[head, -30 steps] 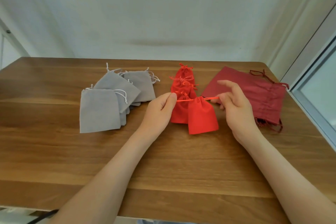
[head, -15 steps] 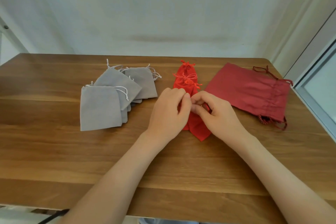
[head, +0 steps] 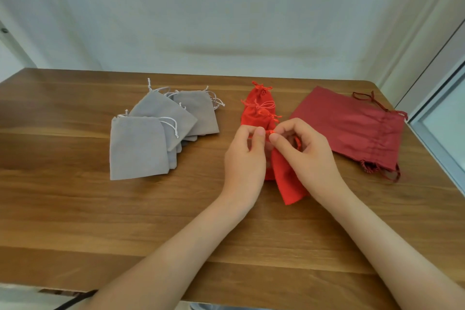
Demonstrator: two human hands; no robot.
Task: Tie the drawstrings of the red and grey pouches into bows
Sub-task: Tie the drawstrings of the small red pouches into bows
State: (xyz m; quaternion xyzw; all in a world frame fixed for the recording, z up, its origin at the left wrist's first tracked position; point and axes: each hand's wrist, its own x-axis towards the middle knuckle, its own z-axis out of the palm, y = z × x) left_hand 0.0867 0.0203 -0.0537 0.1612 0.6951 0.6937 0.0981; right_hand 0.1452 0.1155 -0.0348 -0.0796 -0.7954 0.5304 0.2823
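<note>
On the left of the table (head: 63, 209) we see the grey pouches (head: 137, 146) fanned in a loose, overlapping stack, their white strings (head: 172, 126) lying slack at the mouths. Just right of them, near the table's middle, our left hand (head: 245, 158) has thumb and forefinger curled, pinching the cord (head: 270, 131) of a red pouch (head: 289, 184). That pouch lies slanted beneath both hands, its mouth hidden between them and its bottom corner pointing toward us. Behind it the other red pouches (head: 258, 111) lie in an overlapping row running away from us, with bows showing at the necks we can see. Our right hand (head: 308, 156) meets the left fingertip to fingertip, gripping the same cord between thumb and forefinger. A loop of red seems to show inside its curled fingers, though the view is too tight for us to be sure. Further right a dark red bag (head: 352, 128) lies flat, near the right hand but apart from it, its dark cords (head: 367, 97) loose at the far end. A window frame (head: 432, 133) edges the table's right side.
</note>
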